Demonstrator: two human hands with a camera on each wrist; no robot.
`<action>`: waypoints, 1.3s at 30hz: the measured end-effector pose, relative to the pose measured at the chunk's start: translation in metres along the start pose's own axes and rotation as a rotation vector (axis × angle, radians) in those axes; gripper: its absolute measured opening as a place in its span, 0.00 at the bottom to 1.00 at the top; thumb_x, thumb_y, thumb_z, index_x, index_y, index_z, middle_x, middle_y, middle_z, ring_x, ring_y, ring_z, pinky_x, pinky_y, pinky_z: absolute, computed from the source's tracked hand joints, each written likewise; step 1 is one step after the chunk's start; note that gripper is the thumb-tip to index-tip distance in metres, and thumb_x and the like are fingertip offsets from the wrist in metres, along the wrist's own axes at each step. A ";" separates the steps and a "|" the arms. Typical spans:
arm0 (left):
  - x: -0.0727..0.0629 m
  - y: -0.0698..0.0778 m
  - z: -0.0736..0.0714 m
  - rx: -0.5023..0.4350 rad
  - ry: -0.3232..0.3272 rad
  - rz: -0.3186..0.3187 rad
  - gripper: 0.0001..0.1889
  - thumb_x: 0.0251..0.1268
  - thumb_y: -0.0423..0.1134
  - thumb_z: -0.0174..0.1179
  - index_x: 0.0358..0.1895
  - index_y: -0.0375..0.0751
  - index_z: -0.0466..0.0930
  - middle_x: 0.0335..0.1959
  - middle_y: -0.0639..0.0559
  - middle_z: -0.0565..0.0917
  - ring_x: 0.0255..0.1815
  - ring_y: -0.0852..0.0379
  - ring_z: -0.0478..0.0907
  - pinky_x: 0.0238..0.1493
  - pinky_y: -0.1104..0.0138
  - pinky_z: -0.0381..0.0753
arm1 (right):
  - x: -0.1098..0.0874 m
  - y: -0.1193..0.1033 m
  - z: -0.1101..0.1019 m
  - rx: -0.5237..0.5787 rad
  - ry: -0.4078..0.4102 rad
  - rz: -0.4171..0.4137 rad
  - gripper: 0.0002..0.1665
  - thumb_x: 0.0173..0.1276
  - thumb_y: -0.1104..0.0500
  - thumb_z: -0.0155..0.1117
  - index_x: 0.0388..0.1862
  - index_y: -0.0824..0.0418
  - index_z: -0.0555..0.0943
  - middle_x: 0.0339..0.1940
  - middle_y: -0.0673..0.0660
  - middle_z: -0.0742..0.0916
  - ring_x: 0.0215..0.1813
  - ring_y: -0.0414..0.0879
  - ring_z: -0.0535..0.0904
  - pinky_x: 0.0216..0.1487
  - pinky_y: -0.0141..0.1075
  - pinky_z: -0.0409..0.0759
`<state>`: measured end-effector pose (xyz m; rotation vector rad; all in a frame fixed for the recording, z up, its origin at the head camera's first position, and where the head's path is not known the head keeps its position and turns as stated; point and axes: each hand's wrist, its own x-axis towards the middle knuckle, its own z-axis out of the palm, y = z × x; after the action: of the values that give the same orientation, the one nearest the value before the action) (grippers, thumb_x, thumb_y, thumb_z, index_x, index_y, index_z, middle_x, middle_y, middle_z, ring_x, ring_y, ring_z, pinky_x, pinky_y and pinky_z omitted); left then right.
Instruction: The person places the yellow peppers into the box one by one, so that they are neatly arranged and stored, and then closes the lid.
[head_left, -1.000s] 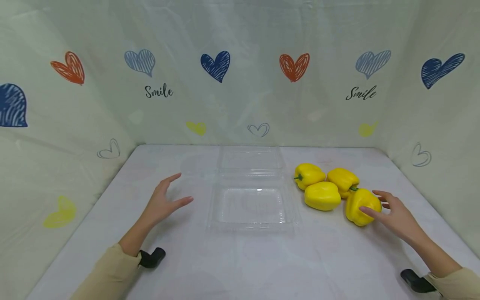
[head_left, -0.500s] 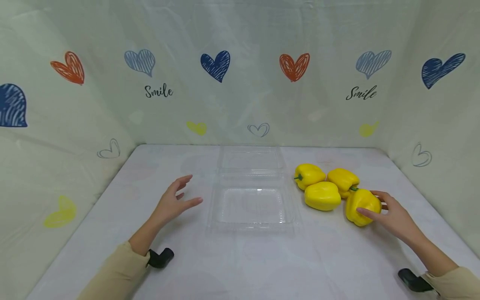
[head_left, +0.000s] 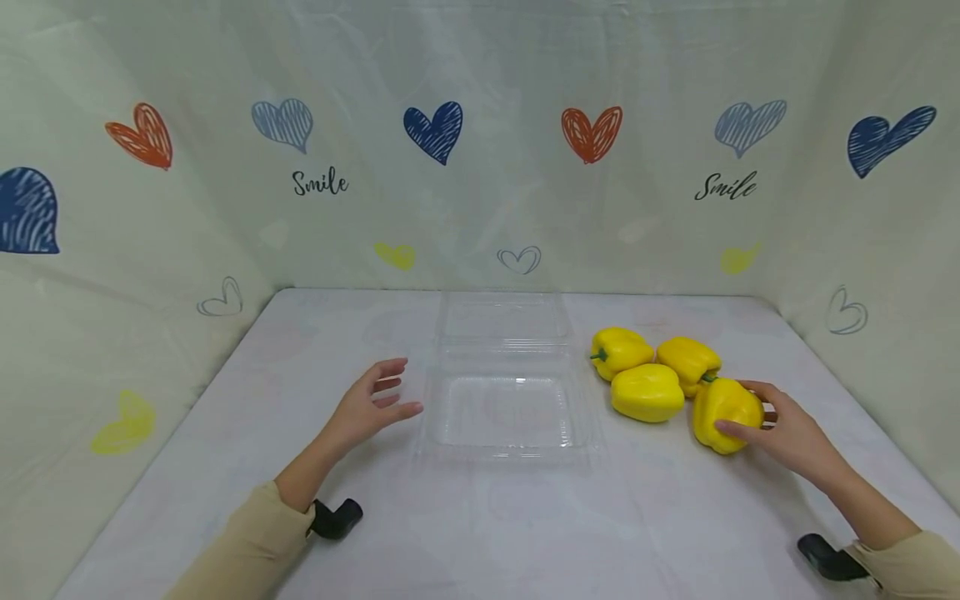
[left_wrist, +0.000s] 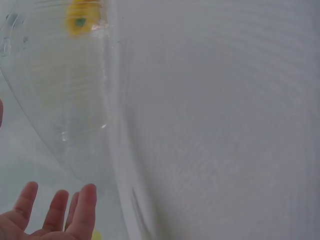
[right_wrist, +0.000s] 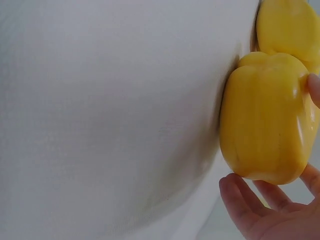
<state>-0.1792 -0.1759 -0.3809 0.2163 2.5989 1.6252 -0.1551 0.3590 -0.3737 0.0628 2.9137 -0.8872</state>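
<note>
My right hand (head_left: 798, 437) holds the nearest yellow bell pepper (head_left: 727, 404), thumb on its near side and fingers around its right side. In the right wrist view that bell pepper (right_wrist: 267, 125) sits on the table, with fingertips (right_wrist: 232, 185) at one side and part of the thumb at the other. My left hand (head_left: 366, 414) hovers with spread fingers, thumb tip at the left edge of a clear plastic clamshell box (head_left: 450, 417). The box lies unfolded, its lid (head_left: 502, 323) flat behind the base. Fingers of the left hand (left_wrist: 60, 220) show relaxed in the left wrist view.
Three more yellow bell peppers, one at the back left (head_left: 621, 354), one at the back right (head_left: 686, 364) and one in front (head_left: 647, 393), cluster right of the box. A white cloth covers the table (head_left: 517, 533). Behind it hangs a pale curtain (head_left: 517, 200) with printed hearts.
My left hand has moved right, up to the box's left edge, its fingers drawing closer together. My right hand has settled further around the bell pepper, which stays in place.
</note>
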 end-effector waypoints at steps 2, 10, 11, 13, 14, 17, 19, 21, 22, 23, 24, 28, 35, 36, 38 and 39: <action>0.001 -0.001 0.002 0.002 -0.008 -0.004 0.40 0.50 0.43 0.71 0.66 0.40 0.62 0.64 0.38 0.66 0.61 0.40 0.67 0.56 0.54 0.72 | 0.000 0.000 0.000 -0.001 -0.001 -0.023 0.53 0.61 0.39 0.62 0.67 0.75 0.53 0.61 0.80 0.60 0.53 0.75 0.63 0.48 0.63 0.71; 0.001 0.001 0.010 -0.018 -0.041 -0.006 0.34 0.52 0.38 0.70 0.64 0.39 0.66 0.60 0.42 0.70 0.58 0.45 0.71 0.52 0.55 0.76 | 0.001 0.002 -0.003 0.042 -0.058 -0.107 0.49 0.64 0.47 0.63 0.70 0.73 0.50 0.63 0.79 0.59 0.55 0.75 0.63 0.51 0.64 0.69; 0.001 0.002 0.011 -0.017 -0.045 -0.005 0.33 0.52 0.38 0.69 0.63 0.38 0.67 0.60 0.42 0.71 0.57 0.46 0.72 0.52 0.55 0.76 | 0.002 0.002 -0.003 0.041 -0.066 -0.112 0.49 0.64 0.48 0.63 0.70 0.73 0.50 0.63 0.79 0.59 0.55 0.75 0.63 0.51 0.63 0.70; 0.001 0.003 0.013 -0.010 -0.049 -0.007 0.31 0.53 0.38 0.69 0.61 0.37 0.69 0.58 0.43 0.73 0.55 0.47 0.74 0.50 0.57 0.77 | 0.002 0.001 -0.002 0.038 -0.083 -0.117 0.48 0.64 0.49 0.62 0.70 0.73 0.50 0.63 0.78 0.60 0.55 0.74 0.63 0.51 0.62 0.70; 0.000 0.004 0.015 -0.016 -0.049 -0.017 0.31 0.52 0.38 0.70 0.61 0.37 0.70 0.57 0.43 0.74 0.53 0.48 0.75 0.49 0.58 0.78 | 0.002 0.000 -0.002 0.037 -0.089 -0.118 0.48 0.65 0.49 0.62 0.70 0.73 0.50 0.63 0.78 0.60 0.55 0.74 0.63 0.51 0.62 0.70; 0.000 0.006 0.018 -0.033 -0.054 -0.037 0.30 0.52 0.37 0.69 0.60 0.36 0.72 0.56 0.44 0.75 0.50 0.50 0.77 0.46 0.61 0.79 | 0.002 -0.004 0.000 0.029 -0.098 -0.105 0.49 0.64 0.47 0.62 0.70 0.72 0.49 0.63 0.78 0.60 0.55 0.73 0.63 0.49 0.62 0.71; -0.001 0.007 0.019 -0.058 -0.057 -0.054 0.30 0.52 0.37 0.69 0.60 0.36 0.72 0.56 0.43 0.75 0.49 0.51 0.78 0.45 0.62 0.79 | 0.002 -0.006 0.002 0.025 -0.092 -0.098 0.51 0.63 0.46 0.63 0.70 0.72 0.49 0.63 0.79 0.59 0.55 0.74 0.62 0.49 0.63 0.70; -0.001 0.008 0.019 -0.080 -0.061 -0.071 0.30 0.52 0.36 0.69 0.61 0.37 0.72 0.56 0.42 0.75 0.47 0.52 0.78 0.45 0.62 0.79 | 0.002 -0.008 0.004 0.022 -0.078 -0.100 0.53 0.61 0.45 0.65 0.70 0.73 0.49 0.62 0.79 0.58 0.55 0.73 0.61 0.50 0.65 0.69; -0.001 0.009 0.020 -0.090 -0.062 -0.079 0.30 0.52 0.36 0.69 0.61 0.37 0.72 0.56 0.42 0.75 0.46 0.53 0.79 0.44 0.63 0.79 | 0.002 -0.009 0.004 0.019 -0.069 -0.107 0.53 0.61 0.46 0.66 0.70 0.73 0.50 0.62 0.79 0.58 0.56 0.73 0.60 0.50 0.65 0.67; -0.001 0.009 0.020 -0.098 -0.062 -0.087 0.30 0.52 0.36 0.69 0.61 0.37 0.72 0.57 0.42 0.75 0.45 0.54 0.79 0.44 0.63 0.79 | 0.002 -0.010 0.004 0.015 -0.061 -0.114 0.53 0.60 0.46 0.67 0.69 0.74 0.51 0.61 0.79 0.59 0.56 0.73 0.60 0.51 0.66 0.66; -0.001 0.009 0.020 -0.106 -0.062 -0.094 0.30 0.52 0.35 0.69 0.61 0.37 0.72 0.57 0.42 0.75 0.43 0.54 0.79 0.44 0.63 0.79 | 0.002 -0.010 0.004 0.008 -0.053 -0.120 0.53 0.59 0.46 0.67 0.68 0.74 0.52 0.61 0.79 0.59 0.55 0.72 0.60 0.51 0.66 0.66; -0.001 0.010 0.021 -0.134 -0.061 -0.114 0.31 0.51 0.34 0.69 0.61 0.36 0.71 0.57 0.41 0.75 0.38 0.55 0.80 0.41 0.63 0.80 | 0.004 -0.011 0.003 -0.027 -0.049 -0.123 0.52 0.57 0.47 0.68 0.68 0.73 0.54 0.61 0.79 0.61 0.54 0.72 0.62 0.48 0.64 0.70; 0.001 0.009 0.022 -0.179 -0.062 -0.127 0.32 0.50 0.32 0.70 0.61 0.36 0.71 0.52 0.39 0.74 0.37 0.55 0.80 0.38 0.64 0.82 | 0.001 -0.008 -0.004 -0.045 -0.050 -0.144 0.50 0.56 0.52 0.70 0.68 0.71 0.55 0.62 0.78 0.61 0.53 0.72 0.63 0.47 0.65 0.70; 0.001 0.009 0.022 -0.183 -0.062 -0.131 0.32 0.50 0.32 0.70 0.61 0.36 0.71 0.52 0.39 0.74 0.37 0.55 0.80 0.38 0.64 0.82 | 0.000 -0.009 -0.005 -0.043 -0.046 -0.154 0.49 0.56 0.53 0.70 0.68 0.71 0.55 0.61 0.78 0.61 0.53 0.73 0.63 0.47 0.65 0.71; 0.001 0.009 0.022 -0.192 -0.063 -0.134 0.31 0.50 0.32 0.70 0.61 0.36 0.71 0.52 0.38 0.73 0.37 0.55 0.80 0.38 0.64 0.82 | -0.001 -0.009 -0.008 -0.044 -0.033 -0.172 0.48 0.56 0.56 0.70 0.68 0.71 0.56 0.61 0.78 0.61 0.52 0.72 0.63 0.46 0.64 0.72; 0.001 0.009 0.022 -0.195 -0.064 -0.134 0.32 0.50 0.32 0.70 0.61 0.36 0.71 0.52 0.38 0.73 0.37 0.55 0.80 0.38 0.63 0.82 | -0.002 -0.010 -0.010 -0.042 -0.028 -0.180 0.47 0.56 0.58 0.70 0.68 0.70 0.56 0.61 0.78 0.62 0.52 0.72 0.63 0.46 0.64 0.72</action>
<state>-0.1765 -0.1520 -0.3828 0.0783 2.3341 1.7771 -0.1548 0.3567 -0.3599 -0.2159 2.9458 -0.8420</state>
